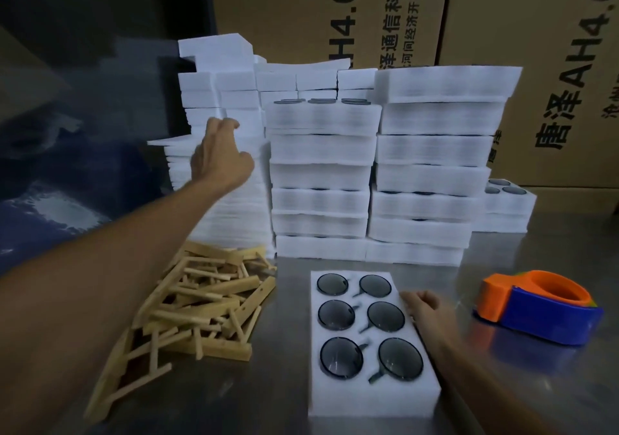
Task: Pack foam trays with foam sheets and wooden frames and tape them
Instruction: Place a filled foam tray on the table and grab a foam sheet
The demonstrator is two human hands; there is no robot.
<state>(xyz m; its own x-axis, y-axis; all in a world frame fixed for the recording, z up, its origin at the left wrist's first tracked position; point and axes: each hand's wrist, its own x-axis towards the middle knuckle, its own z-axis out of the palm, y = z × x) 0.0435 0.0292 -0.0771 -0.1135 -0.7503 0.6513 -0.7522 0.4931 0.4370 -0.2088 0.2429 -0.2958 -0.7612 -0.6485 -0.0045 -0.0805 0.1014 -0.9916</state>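
Observation:
A white foam tray (371, 397) with several round dark glass pieces in its pockets lies on the metal table in front of me. My right hand (422, 308) rests against the tray's right edge with curled fingers. My left hand (219, 155) reaches up to the tall stack of thin foam sheets (231, 210) at the back left, fingers bent at the top sheet; whether it grips a sheet is unclear. A loose pile of wooden frames (197, 300) lies left of the tray.
Stacks of filled foam trays (428, 180) stand behind the tray, with foam blocks (217, 76) farther back. An orange and blue tape dispenser (539, 307) sits at the right. Cardboard boxes (536, 32) form the back wall.

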